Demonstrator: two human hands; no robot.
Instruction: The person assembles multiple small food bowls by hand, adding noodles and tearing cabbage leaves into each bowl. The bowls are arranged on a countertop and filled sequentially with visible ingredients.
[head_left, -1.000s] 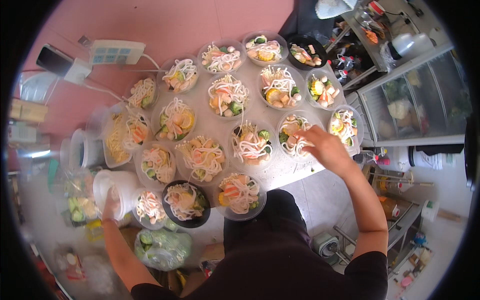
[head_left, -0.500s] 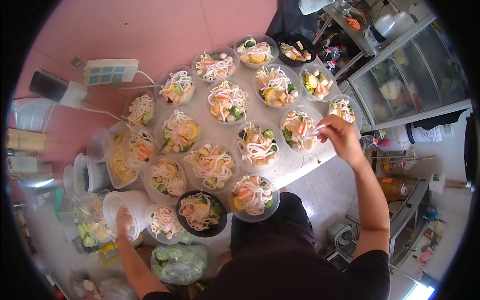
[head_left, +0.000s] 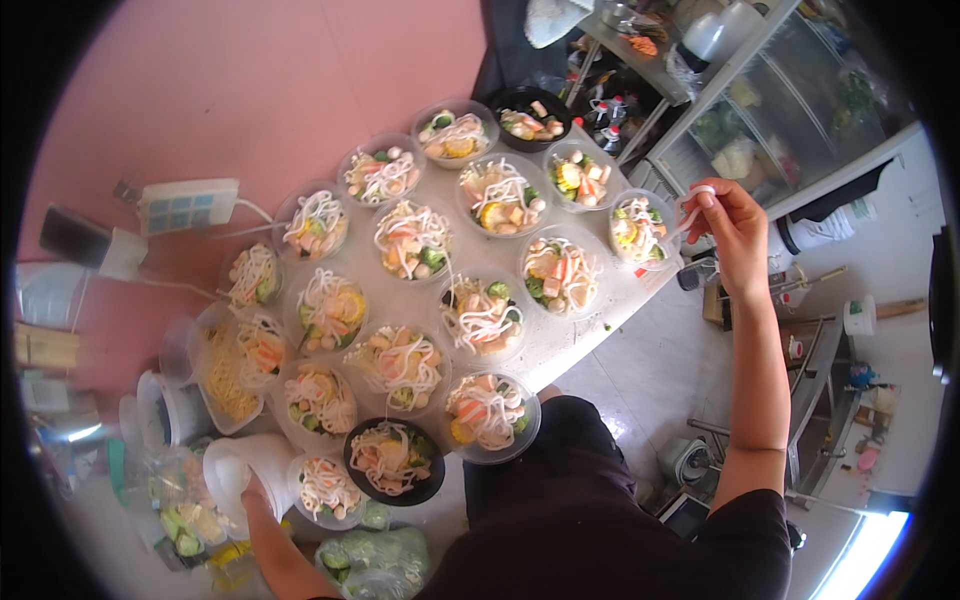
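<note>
My right hand (head_left: pixel 735 225) pinches a few thick white noodles (head_left: pixel 690 215) at the table's right corner. They hang beside a clear bowl (head_left: pixel 640 230) of corn, vegetables and noodles. Down on the left, my left hand (head_left: pixel 256 492) grips the rim of a white tub (head_left: pixel 272 455) that is tilted toward it; its fingertips are partly hidden. Several more clear bowls cover the table, with noodles over broccoli, mushrooms, corn and orange-white sticks, such as the near bowl (head_left: pixel 490 418). A black bowl (head_left: pixel 394 460) with the same mix sits close to me.
A far black bowl (head_left: pixel 530 120) and a right-hand bowl (head_left: pixel 580 177) show no white noodles. Yellow noodles fill a tray (head_left: pixel 215 400) at the left. A power strip (head_left: pixel 188 207) and phone (head_left: pixel 75 240) are on the pink wall. A glass-door fridge (head_left: pixel 770 130) stands far right.
My right hand has moved right and up from one bowl to the bowl at the table's corner, noodles still in its fingers. My left hand stays at the tub. The whole view has shifted.
</note>
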